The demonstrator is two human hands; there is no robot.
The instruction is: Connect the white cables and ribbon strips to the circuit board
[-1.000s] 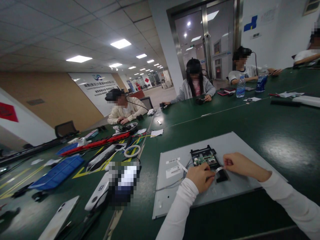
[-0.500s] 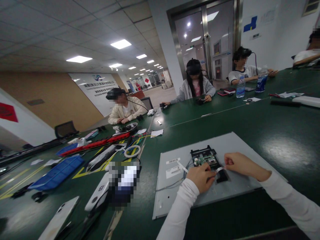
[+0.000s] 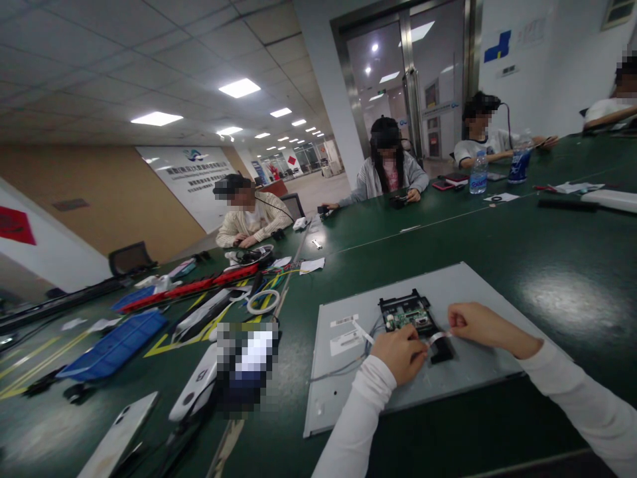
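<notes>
A grey metal panel (image 3: 478,285) lies flat on the green table in front of me. On it sits a green circuit board (image 3: 405,313) in a black frame. My left hand (image 3: 398,352) is closed, pinching one end of a thin silvery strip (image 3: 436,338) just below the board. My right hand (image 3: 475,323) is closed too, pinching the strip's other end. The strip stretches between my two hands above a small black part (image 3: 440,352). A grey cable (image 3: 338,368) runs left across the panel.
To my left lie a phone (image 3: 117,435), white housings (image 3: 194,392), a blue tray (image 3: 112,342), red bars (image 3: 192,287) and a tape ring (image 3: 263,300). Several people sit across the table (image 3: 547,252). Water bottles (image 3: 478,172) stand at the far right.
My right hand has shifted slightly up and right, drawing the silvery strip straighter. My left hand stays in place.
</notes>
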